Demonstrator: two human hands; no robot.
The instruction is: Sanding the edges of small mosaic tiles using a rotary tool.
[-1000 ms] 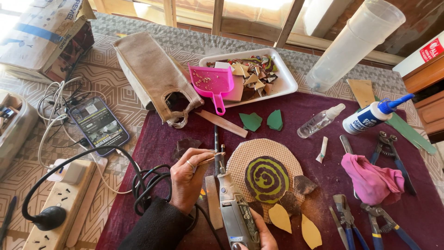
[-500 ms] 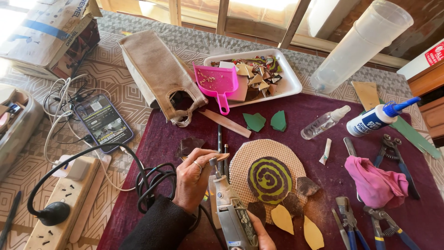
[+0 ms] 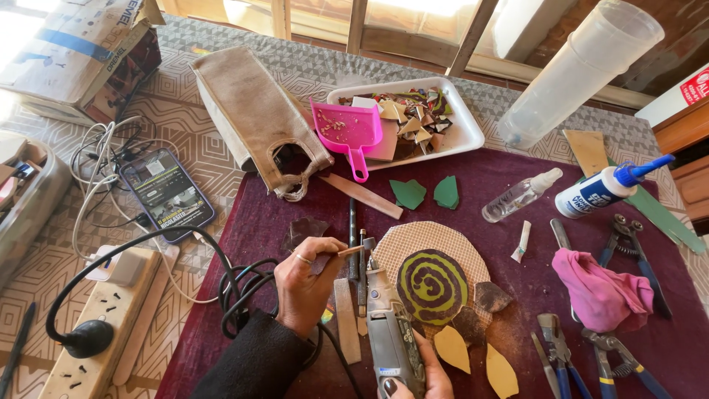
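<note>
Left hand (image 3: 301, 284) pinches a small tile shard (image 3: 341, 253) against the tip of the grey rotary tool (image 3: 390, 332), which the right hand (image 3: 421, 380) grips at six o'clock. Just to its three o'clock, the round mesh disc (image 3: 428, 244) carries a finished-looking green-and-brown spiral (image 3: 432, 285); its bare margin and the loose yellow leaves (image 3: 476, 358) at five o'clock suggest much remains

A home craft workshop for mosaic work.

On the maroon-clothed counter (image 3: 480, 177) lies a round mesh disc with a green-and-brown spiral (image 3: 430, 277); right of it blue-handled nippers (image 3: 557, 355) and a white glue bottle (image 3: 602, 192), behind it a white tray of tile shards (image 3: 465, 133).
</note>
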